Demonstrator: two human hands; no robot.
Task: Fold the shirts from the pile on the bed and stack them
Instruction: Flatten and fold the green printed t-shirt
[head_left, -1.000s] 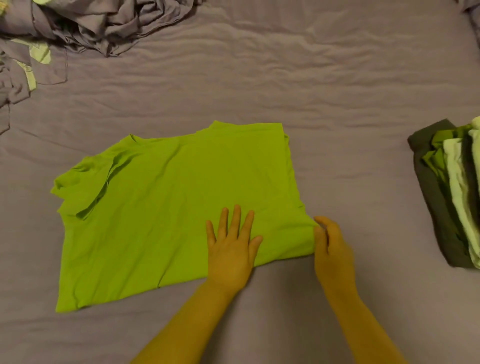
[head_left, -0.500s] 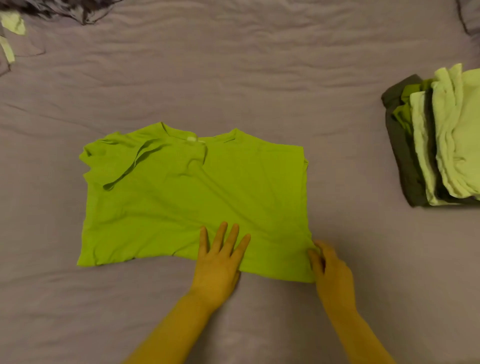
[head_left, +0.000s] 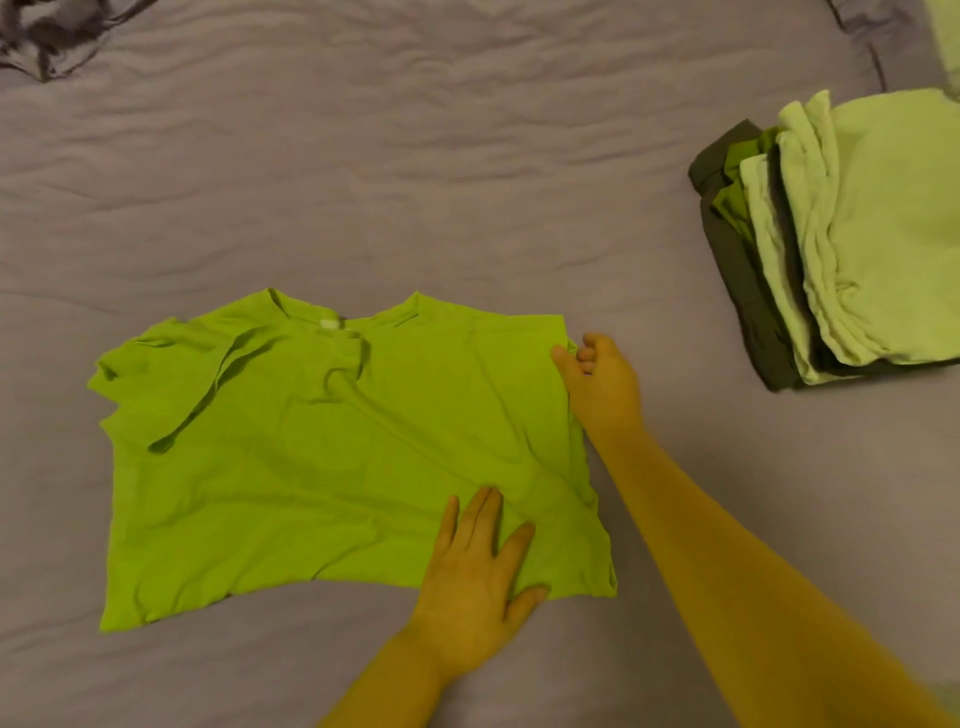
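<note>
Head view: lime shirt (head_left: 322, 462) at frame centre, pressed flat-fingered by left hand (head_left: 478, 577), upper-right edge pinched by right hand (head_left: 597, 384).

no readable text, neck label (head_left: 331, 325) blurred

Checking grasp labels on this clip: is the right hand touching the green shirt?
Touching. The head view shows the right hand at the green shirt's upper right edge, thumb lying on the fabric and fingers curled at the corner.
</note>
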